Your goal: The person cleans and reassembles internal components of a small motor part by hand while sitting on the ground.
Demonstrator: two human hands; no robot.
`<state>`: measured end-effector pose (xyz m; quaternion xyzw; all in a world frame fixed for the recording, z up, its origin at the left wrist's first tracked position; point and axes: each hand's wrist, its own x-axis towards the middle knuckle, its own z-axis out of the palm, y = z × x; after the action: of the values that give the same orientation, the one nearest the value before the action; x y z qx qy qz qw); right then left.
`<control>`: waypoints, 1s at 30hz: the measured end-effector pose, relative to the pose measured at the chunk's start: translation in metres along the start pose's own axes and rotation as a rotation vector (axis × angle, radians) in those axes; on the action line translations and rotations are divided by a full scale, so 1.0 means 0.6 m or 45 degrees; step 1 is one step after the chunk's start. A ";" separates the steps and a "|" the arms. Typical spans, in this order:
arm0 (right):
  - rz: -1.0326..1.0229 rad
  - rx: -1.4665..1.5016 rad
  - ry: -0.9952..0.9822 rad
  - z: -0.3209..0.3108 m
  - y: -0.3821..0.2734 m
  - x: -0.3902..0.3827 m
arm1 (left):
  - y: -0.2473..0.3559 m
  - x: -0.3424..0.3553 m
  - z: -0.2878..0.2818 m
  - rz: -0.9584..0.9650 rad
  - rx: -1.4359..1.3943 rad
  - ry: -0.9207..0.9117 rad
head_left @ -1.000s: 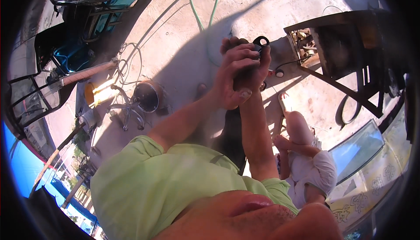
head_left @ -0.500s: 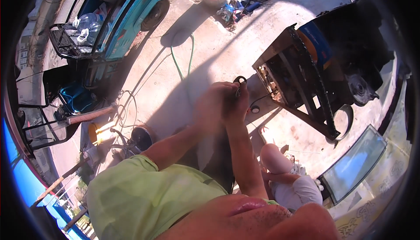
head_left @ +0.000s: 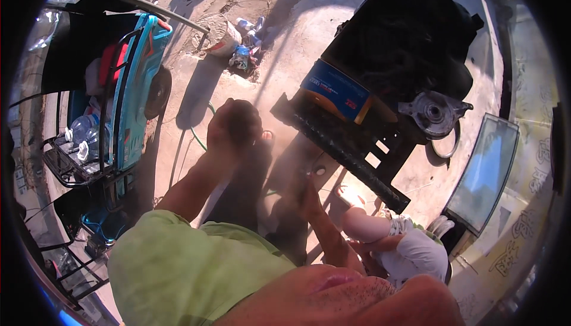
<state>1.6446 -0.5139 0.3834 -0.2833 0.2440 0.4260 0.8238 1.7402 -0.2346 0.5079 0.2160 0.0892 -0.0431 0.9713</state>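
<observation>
My left hand (head_left: 235,123) is raised in front of me, dark in shade, its fingers curled closed. Whether anything is inside it is hidden. Lower and to the right, my right hand (head_left: 306,188) hangs in deep shadow beside my leg, its fingers too dark to make out. Close by its fingertips shows a small round thing with a pale centre (head_left: 320,170); I cannot tell if the hand touches it. To the right stands a black metal frame (head_left: 351,162) carrying a blue and yellow box (head_left: 336,91) and a round grey metal part (head_left: 434,111).
At the right, another person in white shorts (head_left: 410,260) sits low near a framed glass pane (head_left: 483,174). A teal three-wheeled cart (head_left: 134,100) with water jugs (head_left: 83,133) stands left. A bucket (head_left: 223,38) and litter lie ahead, near a green hose (head_left: 199,139).
My hands were together around a dark item with a ring-shaped end. They are now apart, the left further left, the right lower. The view has turned, shifting the black frame leftward.
</observation>
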 end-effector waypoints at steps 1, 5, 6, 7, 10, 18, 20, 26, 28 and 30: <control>0.052 0.153 0.023 0.012 -0.013 0.011 | 0.021 0.060 0.014 0.002 0.004 -0.041; 0.059 0.212 0.124 0.024 -0.013 0.026 | 0.089 0.272 0.126 0.233 1.018 -0.203; 0.058 0.198 0.137 0.028 -0.009 0.030 | 0.103 0.321 0.154 0.471 1.781 -0.422; 0.064 0.185 0.147 0.028 -0.005 0.032 | 0.114 0.376 0.166 0.495 1.853 -0.503; 0.054 0.172 0.193 0.027 0.003 0.031 | 0.102 0.575 0.196 0.585 1.897 -0.832; -0.025 0.108 0.200 0.035 0.030 0.035 | 0.041 0.923 0.387 0.284 1.794 -0.595; -0.029 0.188 0.269 0.048 0.023 0.030 | 0.021 0.951 0.391 0.472 1.838 -0.521; -0.086 0.440 0.256 0.019 0.050 0.006 | -0.026 0.945 0.452 0.039 1.746 -1.073; -0.089 0.438 0.292 0.026 0.056 0.001 | -0.012 0.990 0.451 0.076 2.010 -0.815; -0.089 0.446 0.298 0.032 0.058 -0.002 | -0.024 1.002 0.440 0.190 1.816 -0.715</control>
<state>1.6178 -0.4854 0.3890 -0.1916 0.3984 0.3122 0.8409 2.3685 -0.3878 0.6218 0.7763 -0.2248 -0.0776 0.5837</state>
